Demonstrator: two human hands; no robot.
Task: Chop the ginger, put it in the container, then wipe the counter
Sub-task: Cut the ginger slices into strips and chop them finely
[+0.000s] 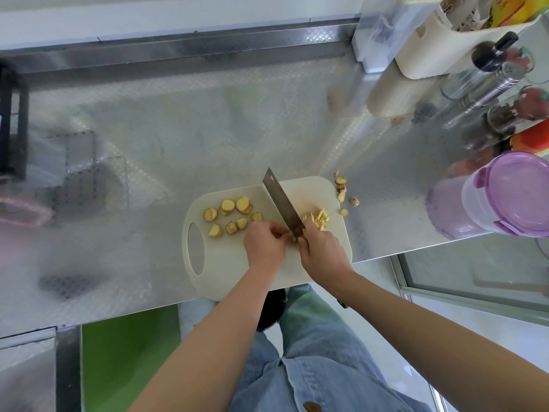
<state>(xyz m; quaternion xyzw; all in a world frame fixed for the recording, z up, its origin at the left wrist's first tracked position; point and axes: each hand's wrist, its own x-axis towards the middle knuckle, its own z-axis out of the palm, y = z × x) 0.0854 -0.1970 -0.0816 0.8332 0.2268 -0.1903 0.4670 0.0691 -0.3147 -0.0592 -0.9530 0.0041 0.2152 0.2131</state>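
Note:
A cream cutting board [214, 263] lies at the counter's front edge. Several round ginger slices [230, 214] sit on its left half, and a small pile of chopped ginger strips [318, 218] lies on its right half. My right hand [322, 251] grips the handle of a cleaver [280, 200], whose blade points away from me across the board. My left hand [266, 242] pinches a small piece of ginger right against the blade's heel. A clear container with a purple lid [505, 194] lies on its side at the counter's right end.
Ginger trimmings [343, 193] lie on the steel counter [148, 162] just past the board's right corner. Spice jars and shakers [487, 81], a cream holder [430, 40] and a paper roll [395, 90] crowd the back right. A dark rack [12, 120] stands far left.

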